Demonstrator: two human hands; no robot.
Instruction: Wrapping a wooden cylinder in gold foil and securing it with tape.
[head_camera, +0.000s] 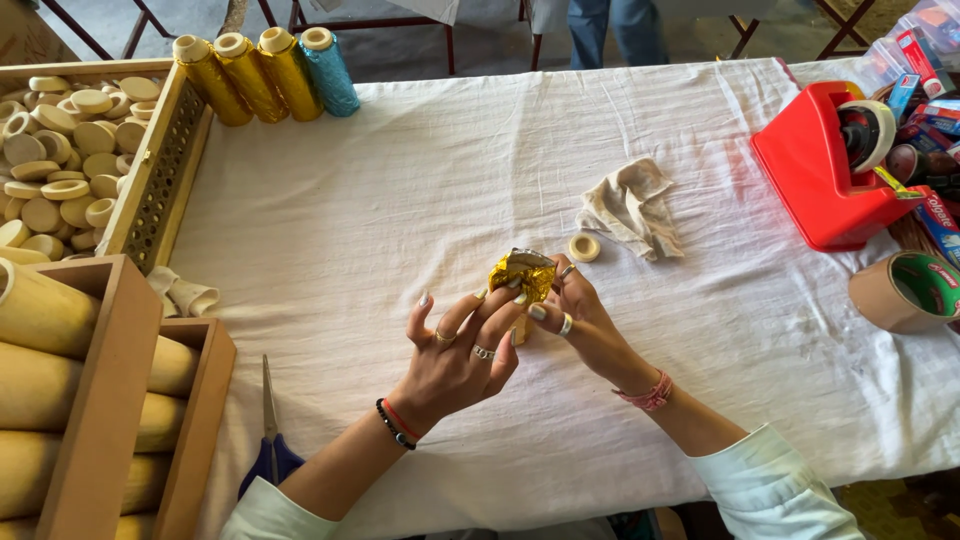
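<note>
1. Gold foil piece (523, 274) is sitting crumpled over the top end of a small pale cylinder, held above the white-cloth bench (400, 230), mid-front.
2. Cylinder's long axis is running roughly upright (lower end peeking out below the fingers).
3. Right hand (580, 310) is gripping it from the right side, grip closed on foil and cylinder.
4. Left hand (455, 355) is coming in from the lower left, fingertips touching the foil, palm open, not clamping. Right hand is the nearer one.
5. Just beyond: small tape ring (584, 247), crumpled cloth rag (632, 210).
6. Further out: red tape dispenser (815, 170) right, scissors (270, 435) near left, thread spools (265, 75) far left.
</note>
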